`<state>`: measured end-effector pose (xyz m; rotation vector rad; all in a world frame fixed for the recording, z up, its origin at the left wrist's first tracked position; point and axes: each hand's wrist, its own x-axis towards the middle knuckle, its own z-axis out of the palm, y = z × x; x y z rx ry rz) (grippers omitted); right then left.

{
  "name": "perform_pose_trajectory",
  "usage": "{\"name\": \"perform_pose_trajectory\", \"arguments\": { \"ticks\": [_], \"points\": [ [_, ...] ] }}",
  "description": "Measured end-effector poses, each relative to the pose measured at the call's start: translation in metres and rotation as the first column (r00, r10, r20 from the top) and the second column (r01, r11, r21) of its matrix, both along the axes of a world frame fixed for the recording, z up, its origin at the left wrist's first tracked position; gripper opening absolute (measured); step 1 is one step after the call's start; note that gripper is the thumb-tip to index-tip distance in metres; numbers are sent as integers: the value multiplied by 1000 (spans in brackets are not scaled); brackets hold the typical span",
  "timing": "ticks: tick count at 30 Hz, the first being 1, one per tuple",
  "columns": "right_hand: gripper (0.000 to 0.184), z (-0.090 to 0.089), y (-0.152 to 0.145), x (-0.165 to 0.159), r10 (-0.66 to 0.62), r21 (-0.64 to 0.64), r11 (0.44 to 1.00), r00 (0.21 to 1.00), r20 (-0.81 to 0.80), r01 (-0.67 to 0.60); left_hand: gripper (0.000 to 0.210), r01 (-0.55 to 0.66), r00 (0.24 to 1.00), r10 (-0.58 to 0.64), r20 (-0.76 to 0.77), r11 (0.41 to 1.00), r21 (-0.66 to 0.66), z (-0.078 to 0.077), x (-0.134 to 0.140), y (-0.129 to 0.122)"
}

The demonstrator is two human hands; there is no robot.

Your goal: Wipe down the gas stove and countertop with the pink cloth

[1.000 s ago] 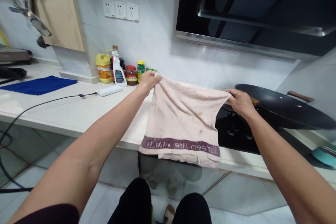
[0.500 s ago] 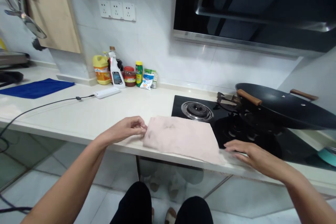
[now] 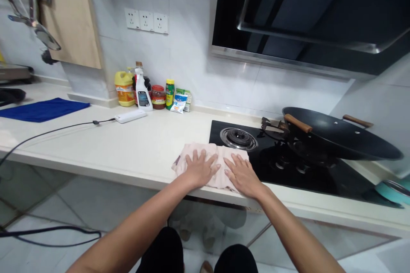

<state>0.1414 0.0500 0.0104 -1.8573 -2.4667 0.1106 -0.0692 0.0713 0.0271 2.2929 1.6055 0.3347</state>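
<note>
A folded pale pink cloth lies at the front edge of the white counter, its right part over the corner of the black stove. My left hand rests flat on the cloth with its fingers spread. Beside it, my right hand presses flat on the cloth's right part, fingers also apart. Neither hand grips anything. A small dark patch shows at the cloth's left edge.
Right of the cloth is the black stove with a large wok. A spray bottle, jars and packets stand along the wall. A blue cloth and a corded white power bank lie left. A range hood hangs above.
The cloth has become smaller, folded in from its right side. My left hand has moved right and my right hand left, from the cloth's side edges onto its top.
</note>
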Motion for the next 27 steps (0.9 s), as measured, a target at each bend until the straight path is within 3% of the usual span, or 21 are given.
{"name": "perform_pose_trajectory", "arguments": {
  "ticks": [3, 7, 10, 13, 16, 19, 24, 27],
  "points": [
    [68, 3, 18, -16, 34, -56, 998, 999, -34, -35, 72, -57, 995, 55, -83, 998, -24, -2, -8, 35],
    [68, 16, 56, -31, -25, -117, 993, 998, -62, 18, 77, -130, 976, 123, -180, 991, -25, 1, -35, 76],
    [68, 19, 71, -39, -30, -114, 993, 997, -67, 23, 79, -147, 966, 137, -218, 989, -28, 4, -45, 84],
    [68, 15, 63, -32, 4, -107, 994, 998, -67, -11, 83, -144, 966, 130, -224, 988, -49, 6, -37, 77],
    [70, 7, 46, -3, 24, -87, 996, 997, -69, -30, 95, -108, 975, 89, -203, 991, -82, 8, -12, 65],
    [71, 1, 36, 39, -57, -50, 997, 997, -47, 55, 101, -48, 984, 32, -178, 995, -83, 7, 29, 57],
    [68, -9, 26, 91, -255, 27, 967, 967, 12, 255, 96, 94, 979, -96, -182, 995, -22, 3, 103, 48],
    [65, -21, 8, 109, -305, 134, 945, 951, 47, 297, 87, 230, 959, -224, -174, 973, 14, 3, 126, 31]
  ]
}}
